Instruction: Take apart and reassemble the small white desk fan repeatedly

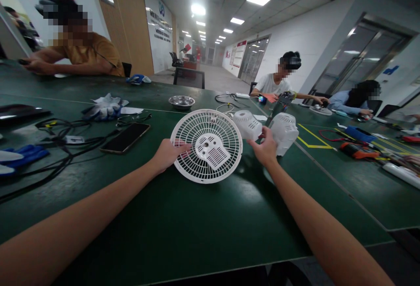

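My left hand [169,155] grips the left rim of a round white fan grille [226,139], its thumb laid over the slats. The grille is tilted up above the table, with a vented plate at its centre. In my right hand [265,148] is a white vented motor cover [246,124], pinched between thumb and fingers close to the grille's right edge. A second white vented housing [285,133] is just right of that hand; whether the fingers touch it cannot be made out. A steel bowl [181,102] rests beyond the grille.
On the left of the green table [197,224] lie a phone [126,137], black cables [62,146] and work gloves [106,106]. To the right are yellow tape lines [315,146] and an orange multimeter [357,151]. Several people sit around the table.
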Demonstrator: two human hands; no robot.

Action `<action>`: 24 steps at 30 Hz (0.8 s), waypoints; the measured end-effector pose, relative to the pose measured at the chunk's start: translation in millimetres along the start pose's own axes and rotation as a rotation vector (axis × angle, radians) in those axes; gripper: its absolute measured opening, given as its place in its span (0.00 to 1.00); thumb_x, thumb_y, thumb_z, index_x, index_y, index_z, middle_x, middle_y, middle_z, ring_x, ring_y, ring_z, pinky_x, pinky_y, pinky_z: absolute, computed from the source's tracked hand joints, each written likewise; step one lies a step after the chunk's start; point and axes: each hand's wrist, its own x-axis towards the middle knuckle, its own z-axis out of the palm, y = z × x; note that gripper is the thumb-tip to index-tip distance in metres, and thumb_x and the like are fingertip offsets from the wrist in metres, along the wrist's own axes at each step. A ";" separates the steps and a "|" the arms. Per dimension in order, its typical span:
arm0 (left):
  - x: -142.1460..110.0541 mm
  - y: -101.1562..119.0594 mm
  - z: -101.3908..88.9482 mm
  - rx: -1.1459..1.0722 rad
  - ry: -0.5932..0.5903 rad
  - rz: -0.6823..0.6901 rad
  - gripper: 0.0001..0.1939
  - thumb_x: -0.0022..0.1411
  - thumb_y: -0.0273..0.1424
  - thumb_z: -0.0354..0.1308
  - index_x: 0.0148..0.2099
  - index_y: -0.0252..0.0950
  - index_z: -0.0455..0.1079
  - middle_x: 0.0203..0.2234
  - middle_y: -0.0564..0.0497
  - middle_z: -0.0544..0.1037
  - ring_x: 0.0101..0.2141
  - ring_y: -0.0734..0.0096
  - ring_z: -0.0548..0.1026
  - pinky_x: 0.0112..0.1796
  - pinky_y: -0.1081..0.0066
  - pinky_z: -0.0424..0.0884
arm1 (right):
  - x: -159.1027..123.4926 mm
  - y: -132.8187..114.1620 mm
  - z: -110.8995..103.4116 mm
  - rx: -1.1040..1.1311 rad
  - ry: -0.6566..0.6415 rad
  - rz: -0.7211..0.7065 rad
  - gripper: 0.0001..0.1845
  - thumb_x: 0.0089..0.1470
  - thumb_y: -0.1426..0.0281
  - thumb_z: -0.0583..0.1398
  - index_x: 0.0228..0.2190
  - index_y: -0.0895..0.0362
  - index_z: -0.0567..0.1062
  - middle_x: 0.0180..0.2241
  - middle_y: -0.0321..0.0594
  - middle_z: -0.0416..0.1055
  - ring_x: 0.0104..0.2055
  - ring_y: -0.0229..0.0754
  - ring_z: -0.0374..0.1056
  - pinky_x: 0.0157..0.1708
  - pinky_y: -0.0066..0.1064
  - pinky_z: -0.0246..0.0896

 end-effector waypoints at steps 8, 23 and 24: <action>-2.8 4.6 0.0 0.011 -0.011 -0.002 0.09 0.54 0.33 0.68 0.37 0.34 0.78 0.31 0.46 0.83 0.32 0.62 0.81 0.36 0.63 0.78 | -12.1 17.1 28.4 -0.160 -0.312 0.174 0.37 0.43 0.51 0.67 0.50 0.58 0.67 0.44 0.49 0.75 0.42 0.50 0.72 0.44 0.43 0.66; -6.8 4.3 2.4 0.061 0.039 0.153 0.10 0.56 0.36 0.66 0.36 0.34 0.77 0.29 0.47 0.82 0.31 0.60 0.81 0.34 0.62 0.78 | -37.3 -61.6 13.3 0.698 -0.614 0.376 0.22 0.56 0.49 0.57 0.35 0.54 0.78 0.32 0.40 0.77 0.35 0.48 0.72 0.38 0.42 0.69; -7.5 4.4 1.9 0.104 0.051 0.198 0.10 0.57 0.37 0.66 0.36 0.34 0.77 0.29 0.47 0.82 0.31 0.60 0.81 0.34 0.62 0.78 | -43.9 -69.3 14.7 0.842 -0.729 0.465 0.20 0.55 0.49 0.58 0.37 0.52 0.78 0.33 0.39 0.77 0.35 0.47 0.73 0.38 0.42 0.69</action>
